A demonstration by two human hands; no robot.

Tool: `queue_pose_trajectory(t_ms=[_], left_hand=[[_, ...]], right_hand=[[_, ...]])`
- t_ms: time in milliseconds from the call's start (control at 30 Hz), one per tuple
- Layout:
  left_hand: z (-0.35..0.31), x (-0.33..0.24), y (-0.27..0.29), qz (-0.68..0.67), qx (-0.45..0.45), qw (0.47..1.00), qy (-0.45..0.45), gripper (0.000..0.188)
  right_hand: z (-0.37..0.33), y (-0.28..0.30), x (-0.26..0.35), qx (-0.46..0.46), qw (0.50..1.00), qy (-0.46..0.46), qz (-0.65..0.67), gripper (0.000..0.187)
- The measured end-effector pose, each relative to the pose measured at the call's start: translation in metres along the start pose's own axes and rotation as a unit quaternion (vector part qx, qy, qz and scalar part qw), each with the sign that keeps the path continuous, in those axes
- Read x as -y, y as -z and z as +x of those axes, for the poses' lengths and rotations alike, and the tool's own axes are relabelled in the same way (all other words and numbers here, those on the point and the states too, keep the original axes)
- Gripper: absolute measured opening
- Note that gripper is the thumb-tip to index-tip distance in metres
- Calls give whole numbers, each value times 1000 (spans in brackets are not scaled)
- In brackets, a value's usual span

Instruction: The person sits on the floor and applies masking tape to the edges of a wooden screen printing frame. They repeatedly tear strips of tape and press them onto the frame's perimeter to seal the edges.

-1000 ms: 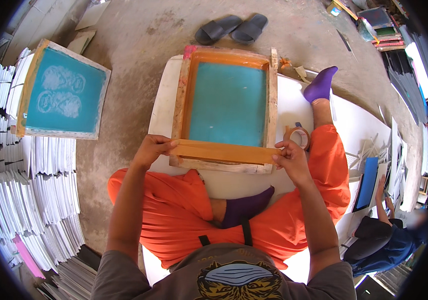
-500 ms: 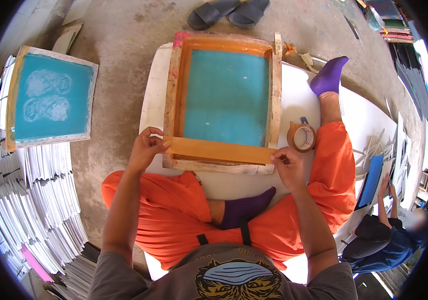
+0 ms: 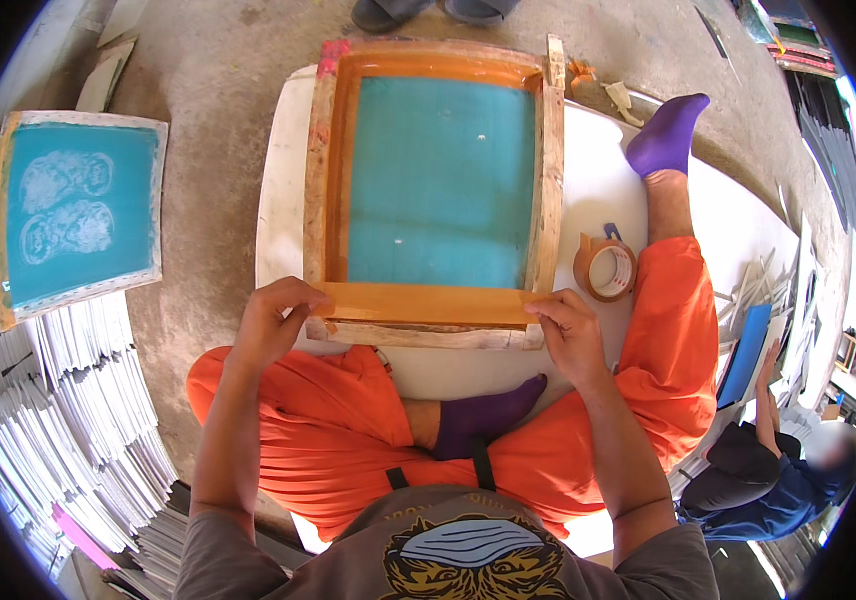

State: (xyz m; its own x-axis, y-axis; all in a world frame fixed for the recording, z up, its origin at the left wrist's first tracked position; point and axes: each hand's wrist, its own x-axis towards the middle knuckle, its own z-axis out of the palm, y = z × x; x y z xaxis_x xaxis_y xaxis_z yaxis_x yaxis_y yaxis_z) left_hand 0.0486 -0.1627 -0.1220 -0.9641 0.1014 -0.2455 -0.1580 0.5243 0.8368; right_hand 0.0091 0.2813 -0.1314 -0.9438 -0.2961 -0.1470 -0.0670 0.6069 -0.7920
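A strip of brown packing tape [image 3: 418,303] stretches between my two hands across the near side of a wooden-framed printing screen [image 3: 320,200]. My left hand [image 3: 278,315] pinches the strip's left end beside the frame's near left corner. Its right end is pinched in my right hand [image 3: 568,328], close to the near right corner. The screen's mesh [image 3: 438,180] is teal, with brown tape along the inner edges. Whether the strip touches the mesh or hovers above it, I cannot tell. A roll of brown tape [image 3: 591,270] lies right of the frame.
A white board [image 3: 283,180] lies under the screen and my legs. At the left, another teal screen [image 3: 83,215] with two pale prints rests on stacked white sheets [image 3: 78,400]. Dark slippers [image 3: 393,12] sit at the far edge. Another person [image 3: 778,480] is at the right.
The view has shifted slightly. Both hands keep their pinch on the tape strip, which has come a little nearer the inner edge of the frame's near side.
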Motion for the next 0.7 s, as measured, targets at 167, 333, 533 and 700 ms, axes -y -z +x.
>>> queue_pose_trajectory(t_ms=[167,333,533,700], left_hand=[[-2,-19,-1,166,47,985,0,32],[3,-25,-4,217,57,974,-12,32],[0,-25,-7,292,77,953,-29,29],[0,-21,-11,302,77,949,-49,28]], right_hand=[[-6,0,11,34,993,-25,-112,23],[-8,-7,12,36,980,4,-197,22],[-10,-16,11,35,967,27,-253,27],[-10,-17,11,59,950,38,-305,27]])
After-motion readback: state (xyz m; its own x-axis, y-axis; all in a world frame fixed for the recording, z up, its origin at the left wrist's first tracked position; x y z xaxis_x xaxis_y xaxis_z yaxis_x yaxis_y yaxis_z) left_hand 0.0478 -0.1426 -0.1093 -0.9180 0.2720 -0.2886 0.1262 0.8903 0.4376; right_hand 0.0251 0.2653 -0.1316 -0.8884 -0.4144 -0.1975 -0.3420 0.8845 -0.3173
